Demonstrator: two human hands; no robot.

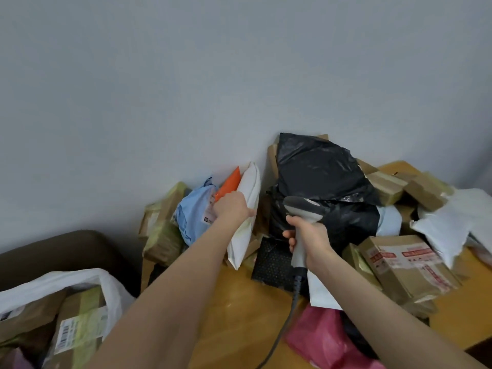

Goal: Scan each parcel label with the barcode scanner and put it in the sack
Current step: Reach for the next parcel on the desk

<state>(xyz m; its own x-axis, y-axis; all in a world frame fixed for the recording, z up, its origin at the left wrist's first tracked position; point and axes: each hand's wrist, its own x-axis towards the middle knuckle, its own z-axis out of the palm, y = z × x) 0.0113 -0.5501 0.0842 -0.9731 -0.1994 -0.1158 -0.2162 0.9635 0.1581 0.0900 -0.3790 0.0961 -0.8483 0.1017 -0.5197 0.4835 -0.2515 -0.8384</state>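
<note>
Two grips: I see left grip point(231, 207) clutching white mailer point(241, 243), right grip point(307, 237) around scanner point(303, 206).
Sack point(80, 277): taped boxes point(80, 332) inside.

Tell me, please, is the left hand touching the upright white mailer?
Touching. The head view shows the left hand gripping the white mailer, thumb lying across its front.
</note>
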